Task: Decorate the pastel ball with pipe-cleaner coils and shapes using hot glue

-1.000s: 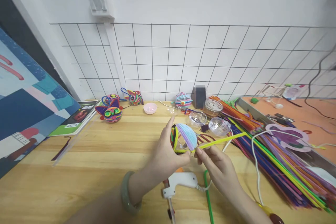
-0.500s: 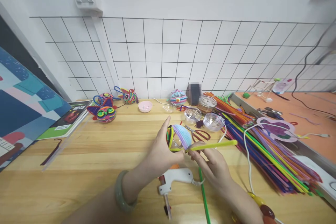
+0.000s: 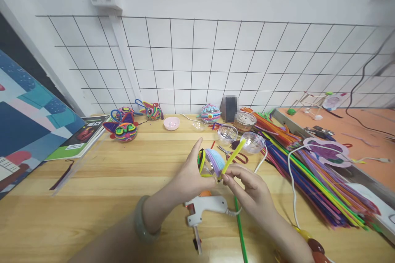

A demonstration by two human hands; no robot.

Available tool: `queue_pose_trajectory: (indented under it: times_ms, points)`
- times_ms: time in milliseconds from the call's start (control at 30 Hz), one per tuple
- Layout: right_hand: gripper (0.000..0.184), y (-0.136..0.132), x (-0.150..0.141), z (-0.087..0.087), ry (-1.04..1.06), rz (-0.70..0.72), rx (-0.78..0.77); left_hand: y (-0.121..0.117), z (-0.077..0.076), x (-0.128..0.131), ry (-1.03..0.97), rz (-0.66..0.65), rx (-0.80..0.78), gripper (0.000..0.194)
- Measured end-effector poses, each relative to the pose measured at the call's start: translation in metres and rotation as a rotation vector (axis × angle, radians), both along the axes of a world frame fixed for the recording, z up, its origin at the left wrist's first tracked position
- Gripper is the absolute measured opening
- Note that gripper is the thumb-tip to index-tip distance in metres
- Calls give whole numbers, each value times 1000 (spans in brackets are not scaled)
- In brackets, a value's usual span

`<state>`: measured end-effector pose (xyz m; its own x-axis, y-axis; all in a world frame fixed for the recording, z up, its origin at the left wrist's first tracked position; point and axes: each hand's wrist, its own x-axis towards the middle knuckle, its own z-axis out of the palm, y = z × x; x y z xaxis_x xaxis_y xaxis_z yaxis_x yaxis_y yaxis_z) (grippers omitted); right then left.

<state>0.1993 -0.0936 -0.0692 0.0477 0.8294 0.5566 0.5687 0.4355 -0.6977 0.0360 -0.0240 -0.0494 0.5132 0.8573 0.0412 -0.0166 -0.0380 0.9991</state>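
My left hand (image 3: 188,172) is wrapped round a clear plastic ball (image 3: 212,163) partly covered with pipe cleaners in light blue, lilac, yellow and other colours. At the ball's right edge, my right hand (image 3: 247,183) pinches a yellow pipe cleaner (image 3: 235,155), whose free end sticks up and to the right. Its lower end runs along the ball's underside, partly hidden by my fingers. Below my hands lies a white glue gun (image 3: 208,205) on the table. A green pipe cleaner (image 3: 240,230) lies to its right, and red-handled scissors (image 3: 237,157) rest behind the ball.
Clear half-shells (image 3: 252,143) and a pink bowl (image 3: 171,123) stand behind. Decorated balls (image 3: 126,131) sit at the back left. A big heap of pipe cleaners (image 3: 311,185) fills the right, crossed by a white cable (image 3: 290,185). Magazines (image 3: 82,137) lie left.
The yellow pipe cleaner has swung from pointing nearly level to the right to pointing steeply upward. My left hand keeps its hold on the ball.
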Motion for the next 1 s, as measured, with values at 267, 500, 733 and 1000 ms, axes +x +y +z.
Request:
queue_pose_trajectory:
  times_ms: [267, 500, 733, 1000]
  points:
    - [12, 0, 0, -1, -17, -15, 12, 3, 2, -3, 33, -47, -32, 104]
    - [8, 2, 3, -5, -94, 9, 49, 3, -1, -2, 26, -35, -21, 102]
    - [13, 1, 0, -1, -127, -20, 62, 4, -6, -1, 25, 2, 34, 101]
    - [11, 2, 1, -8, -149, 36, 43, 6, -14, 0, 140, -40, 82, 110]
